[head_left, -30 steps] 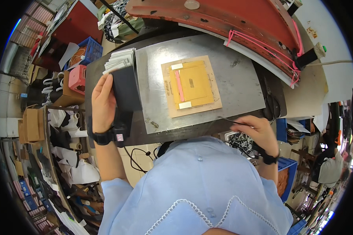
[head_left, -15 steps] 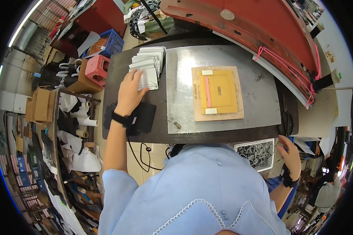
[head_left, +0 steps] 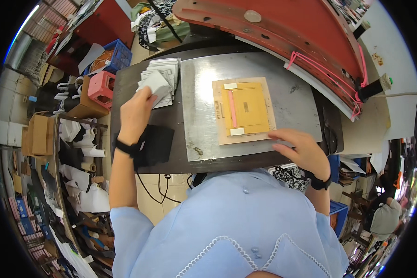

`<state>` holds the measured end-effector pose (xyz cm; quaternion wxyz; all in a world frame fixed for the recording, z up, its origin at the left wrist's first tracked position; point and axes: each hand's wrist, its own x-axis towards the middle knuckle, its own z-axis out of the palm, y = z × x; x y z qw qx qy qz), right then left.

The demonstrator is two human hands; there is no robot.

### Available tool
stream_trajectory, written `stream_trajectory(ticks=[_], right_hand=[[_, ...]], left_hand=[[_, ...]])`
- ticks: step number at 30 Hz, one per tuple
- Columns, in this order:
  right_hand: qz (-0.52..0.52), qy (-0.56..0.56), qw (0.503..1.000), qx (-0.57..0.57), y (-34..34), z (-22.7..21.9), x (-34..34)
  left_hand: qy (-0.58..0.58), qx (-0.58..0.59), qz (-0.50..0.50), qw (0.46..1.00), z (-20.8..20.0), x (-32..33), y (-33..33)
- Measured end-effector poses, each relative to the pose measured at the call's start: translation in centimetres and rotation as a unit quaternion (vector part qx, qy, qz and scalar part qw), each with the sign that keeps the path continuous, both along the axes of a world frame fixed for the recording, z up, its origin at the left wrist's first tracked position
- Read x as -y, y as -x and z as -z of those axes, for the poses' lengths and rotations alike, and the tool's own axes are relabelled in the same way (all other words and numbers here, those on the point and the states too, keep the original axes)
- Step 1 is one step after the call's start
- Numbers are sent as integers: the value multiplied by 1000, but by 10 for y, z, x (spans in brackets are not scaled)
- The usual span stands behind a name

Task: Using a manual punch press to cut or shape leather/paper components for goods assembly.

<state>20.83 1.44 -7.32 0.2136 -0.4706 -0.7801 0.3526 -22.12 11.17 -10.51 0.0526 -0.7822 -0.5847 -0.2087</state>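
Observation:
My left hand (head_left: 133,116) pinches a pale grey-white card (head_left: 156,84) by its near corner, tilted above a fanned stack of similar cards (head_left: 170,67) at the far left of the table. Over the near right corner of a light wooden board (head_left: 223,135), my right hand (head_left: 306,149) is open, thumb and fingers apart; whether it touches the board I cannot tell. On that board lies a yellow flat template (head_left: 258,109) with a pink strip and two white tabs. The board rests on a grey metal plate (head_left: 199,102).
Black flat pieces (head_left: 160,144) lie beside my left wrist. A large red machine part (head_left: 282,28) with pink cord overhangs the table's far right. Left of the table stand a pink stool (head_left: 101,90) and a blue crate (head_left: 120,56). Below my right forearm is a bin of black-and-white pieces (head_left: 289,177).
My left hand has lifted a card's near end off the stack. My right hand has come from beside the table up over the board's near right corner. The view has shifted slightly.

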Motion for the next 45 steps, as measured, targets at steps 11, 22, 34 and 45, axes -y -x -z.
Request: stream_trajectory(ticks=[11, 22, 34, 45], right_hand=[[89, 175, 951, -237, 47, 32, -20], [211, 202, 922, -253, 32, 56, -68], [220, 128, 951, -173, 42, 64, -71], [230, 133, 949, -168, 42, 63, -69]], left_hand=[[346, 664, 55, 660, 10, 65, -153], [137, 235, 150, 950, 27, 32, -139], [106, 130, 221, 961, 26, 25, -150], [111, 117, 222, 962, 30, 26, -151]])
